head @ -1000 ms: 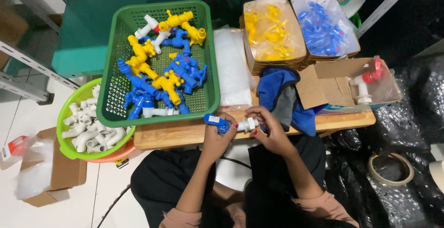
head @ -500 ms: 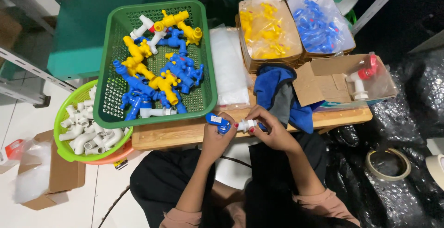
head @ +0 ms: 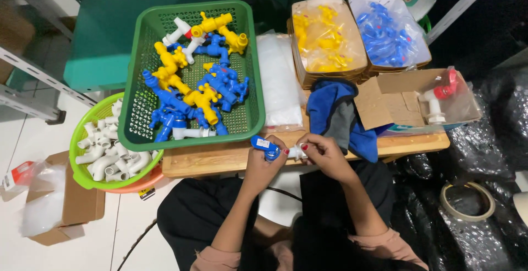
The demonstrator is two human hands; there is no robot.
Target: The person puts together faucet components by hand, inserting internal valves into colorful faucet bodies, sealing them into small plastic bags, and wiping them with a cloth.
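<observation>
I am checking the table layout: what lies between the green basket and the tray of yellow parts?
In the head view, a clear plastic bag lies between the green basket and the tray of yellow parts.

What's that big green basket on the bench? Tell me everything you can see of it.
The green basket is a rectangular, perforated plastic tray with sloping mesh walls and a solid rim. It sits flat on the wooden bench, its left end overhanging a round green tub of white pipe elbows. Inside lies a loose heap of blue, yellow and white plastic taps. Neither hand touches it.
</observation>
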